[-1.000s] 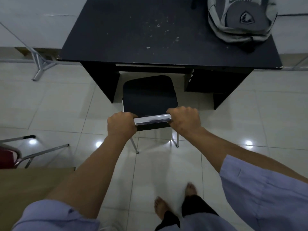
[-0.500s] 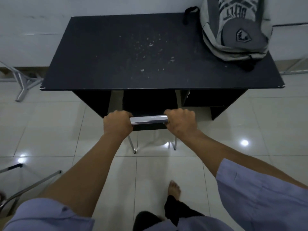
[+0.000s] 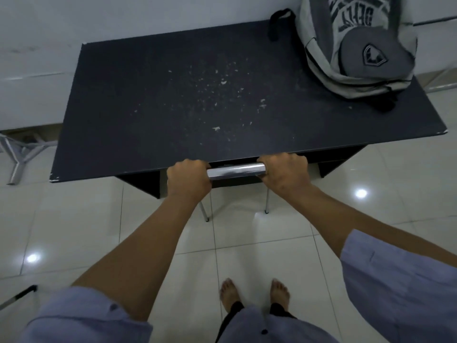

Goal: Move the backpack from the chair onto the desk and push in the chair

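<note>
Backpack (image 3: 356, 45) lies on the desk (image 3: 173, 100); left hand (image 3: 189, 179) and right hand (image 3: 284, 173) clench the chair bar (image 3: 235, 170) at its front edge. Next comes letting go, I think.

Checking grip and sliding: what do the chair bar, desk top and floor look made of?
Chair bar: polished metal, probably chrome; mirror-like highlights. Desk top: matte black laminate over board, likely; pale chips at the corner. Floor: glossy pale tiles; grout lines, lamp reflections.

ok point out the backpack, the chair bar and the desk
backpack (image 3: 351, 73): head view, pale side panel
chair bar (image 3: 235, 170): head view, shiny middle between the hands
desk (image 3: 148, 107): head view, bare dark top
</note>
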Motion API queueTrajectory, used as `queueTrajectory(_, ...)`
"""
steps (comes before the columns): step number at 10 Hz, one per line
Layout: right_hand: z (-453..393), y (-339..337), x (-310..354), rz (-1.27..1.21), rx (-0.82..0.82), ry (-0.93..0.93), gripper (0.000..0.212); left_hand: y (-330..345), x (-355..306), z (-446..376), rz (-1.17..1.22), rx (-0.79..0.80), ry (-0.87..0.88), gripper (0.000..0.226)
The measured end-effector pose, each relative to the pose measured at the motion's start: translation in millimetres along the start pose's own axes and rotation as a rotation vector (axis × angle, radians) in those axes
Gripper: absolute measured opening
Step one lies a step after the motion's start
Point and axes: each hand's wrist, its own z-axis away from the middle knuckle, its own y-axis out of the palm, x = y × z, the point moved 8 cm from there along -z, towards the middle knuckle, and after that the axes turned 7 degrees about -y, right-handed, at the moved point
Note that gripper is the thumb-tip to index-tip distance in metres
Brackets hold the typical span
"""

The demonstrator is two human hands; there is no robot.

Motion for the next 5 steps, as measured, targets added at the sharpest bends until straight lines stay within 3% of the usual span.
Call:
queueTrajectory(3, -9, 10, -4, -0.021, -0.006, -0.019, 0.024, 1, 3, -10, 0.033, -0.014, 0.012, 0.025)
queueTrajectory(4, -4, 5, 0, -0.094, 0.043, -0.008, 0.028, 1, -1, -1, 0.095, 0.045, 0.022, 0.037)
queueTrajectory(5, 2, 5, 4, -0.261, 0.199, -0.056, 0.066, 4, -2, 6, 0.125, 0.218, 0.07, 0.089)
